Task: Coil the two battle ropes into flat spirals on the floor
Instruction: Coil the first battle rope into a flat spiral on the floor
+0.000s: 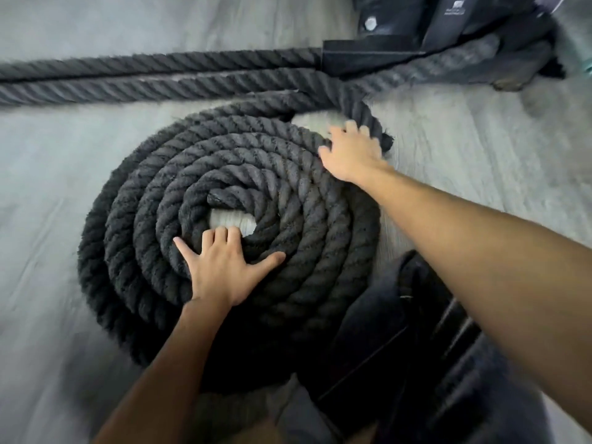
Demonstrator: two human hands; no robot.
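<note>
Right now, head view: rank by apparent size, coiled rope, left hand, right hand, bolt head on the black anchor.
1. Coiled rope, by far the largest.
2. Left hand and right hand: they look alike; the left appears slightly bigger, but it is nearer the camera, so no ranking.
3. Bolt head, smallest.

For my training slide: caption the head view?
Left hand pins the coiled rope; right hand presses its outer turn.

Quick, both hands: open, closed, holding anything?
Left hand: open, pressed flat on the rope coil.
Right hand: open, fingers draped over the coil's outer turn.
</note>
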